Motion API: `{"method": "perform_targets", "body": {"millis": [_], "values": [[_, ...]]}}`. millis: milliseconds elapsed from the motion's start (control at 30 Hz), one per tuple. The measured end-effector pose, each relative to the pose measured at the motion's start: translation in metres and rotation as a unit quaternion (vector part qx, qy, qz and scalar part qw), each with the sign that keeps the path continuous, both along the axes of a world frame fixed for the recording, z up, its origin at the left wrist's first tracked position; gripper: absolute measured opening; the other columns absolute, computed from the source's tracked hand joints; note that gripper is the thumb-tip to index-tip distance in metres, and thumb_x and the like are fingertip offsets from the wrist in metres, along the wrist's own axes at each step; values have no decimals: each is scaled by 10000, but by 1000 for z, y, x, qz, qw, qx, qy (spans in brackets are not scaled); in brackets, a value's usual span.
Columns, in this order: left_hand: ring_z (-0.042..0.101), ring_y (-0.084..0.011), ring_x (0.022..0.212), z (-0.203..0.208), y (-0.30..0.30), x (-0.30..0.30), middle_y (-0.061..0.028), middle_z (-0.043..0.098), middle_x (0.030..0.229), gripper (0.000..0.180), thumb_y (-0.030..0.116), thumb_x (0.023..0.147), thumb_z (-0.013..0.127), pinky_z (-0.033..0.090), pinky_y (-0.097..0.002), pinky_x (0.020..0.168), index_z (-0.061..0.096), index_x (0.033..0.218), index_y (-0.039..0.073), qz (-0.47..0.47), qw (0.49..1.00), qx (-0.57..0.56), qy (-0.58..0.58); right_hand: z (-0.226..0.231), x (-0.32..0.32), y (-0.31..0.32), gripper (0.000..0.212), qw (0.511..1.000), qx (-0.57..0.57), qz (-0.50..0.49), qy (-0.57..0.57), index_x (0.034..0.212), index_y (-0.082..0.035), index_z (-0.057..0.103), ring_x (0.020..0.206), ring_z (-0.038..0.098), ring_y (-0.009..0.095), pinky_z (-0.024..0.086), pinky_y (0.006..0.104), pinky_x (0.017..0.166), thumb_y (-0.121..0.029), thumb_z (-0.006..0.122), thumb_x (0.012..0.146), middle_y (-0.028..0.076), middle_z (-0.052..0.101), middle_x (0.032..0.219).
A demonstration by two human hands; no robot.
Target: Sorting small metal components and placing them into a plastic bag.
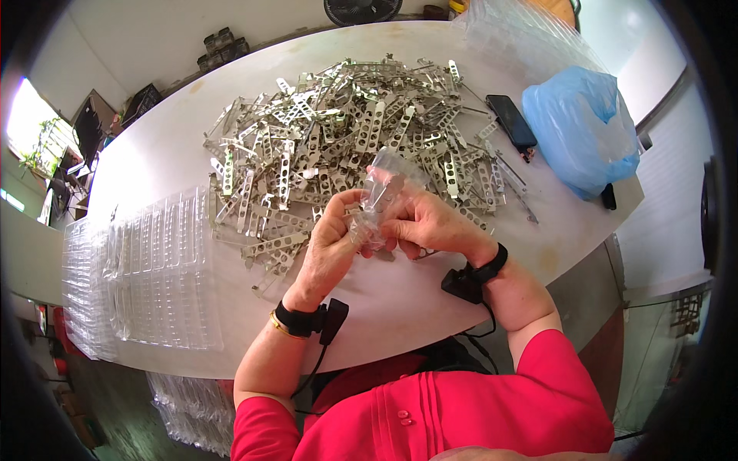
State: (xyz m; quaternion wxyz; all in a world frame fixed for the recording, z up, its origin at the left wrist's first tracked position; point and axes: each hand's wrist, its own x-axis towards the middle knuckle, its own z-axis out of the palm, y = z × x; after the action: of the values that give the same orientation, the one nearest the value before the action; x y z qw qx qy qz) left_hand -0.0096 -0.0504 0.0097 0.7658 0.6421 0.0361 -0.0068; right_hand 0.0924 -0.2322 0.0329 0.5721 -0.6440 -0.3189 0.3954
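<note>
one piece of clear plastic (380,192), pinched mid-frame
i'd keep the grip light and even, so it shouldn't crease. my left hand (329,234) and right hand (434,223) are both closed on it; it lies between them, over the lower middle of the metal pile (375,127).

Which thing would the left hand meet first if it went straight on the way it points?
Probably the clear plastic that the left hand holds, then the pile of metal strips beyond; depth between them is unclear.
</note>
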Motion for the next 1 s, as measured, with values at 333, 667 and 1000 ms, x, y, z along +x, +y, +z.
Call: {"method": "perform_targets", "body": {"millis": [333, 667, 1000], "values": [[567, -51, 702, -4, 2, 1, -10, 677, 912, 486, 144, 981, 608, 410, -174, 584, 404, 1418, 87, -15, 1000, 4, -13, -10, 1, -3, 199, 997, -71, 37, -4, 1059, -68, 658, 533, 580, 82, 446, 235, 475, -237, 559, 1022, 4, 638, 766], [583, -45, 744, -4, 3, 0, -1, 686, 932, 381, 121, 991, 587, 468, -208, 632, 522, 1365, 86, -41, 998, 29, -47, -12, 2, -6, 224, 992, -90, 74, -50, 1161, -90, 639, 598, 589, 91, 467, 247, 527, -239, 543, 1024, 7, 635, 804], [539, -9, 685, -8, 5, 0, 26, 675, 877, 338, 74, 1009, 526, 403, -165, 572, 525, 1347, 90, 8, 998, -6, -59, -17, 4, -2, 352, 996, 83, -6, -11, 1104, 0, 630, 727, 652, 95, 515, 238, 574, -336, 578, 1016, 54, 704, 895]]}}
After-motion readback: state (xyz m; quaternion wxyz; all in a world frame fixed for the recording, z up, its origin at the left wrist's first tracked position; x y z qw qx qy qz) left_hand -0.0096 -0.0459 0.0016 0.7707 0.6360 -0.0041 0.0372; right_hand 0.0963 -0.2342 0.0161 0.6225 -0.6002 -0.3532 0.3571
